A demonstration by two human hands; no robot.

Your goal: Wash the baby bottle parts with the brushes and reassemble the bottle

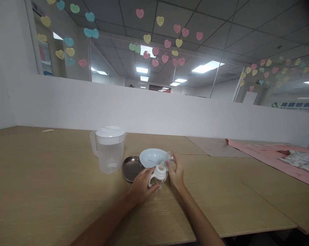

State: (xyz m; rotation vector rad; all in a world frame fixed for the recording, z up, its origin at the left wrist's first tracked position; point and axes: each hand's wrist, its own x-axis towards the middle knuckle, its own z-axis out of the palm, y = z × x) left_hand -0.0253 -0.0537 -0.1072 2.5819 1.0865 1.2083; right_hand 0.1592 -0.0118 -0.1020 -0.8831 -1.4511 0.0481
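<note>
The left hand (141, 184) curled around the bottle (159, 173) just in front of the bowl (150, 155) and the right hand (178, 174) pinched a clear cap (170, 156) near the teat (162, 165), so a firm left and light right grip seemed best.

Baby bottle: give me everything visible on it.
The baby bottle has a pale, uncovered teat, a white collar, a curved white handle and a see-through, plastic-looking body. It is roughly upright, teat up, held in the left hand, in front of the bowl. Whether its base touches the table is unclear.
</note>
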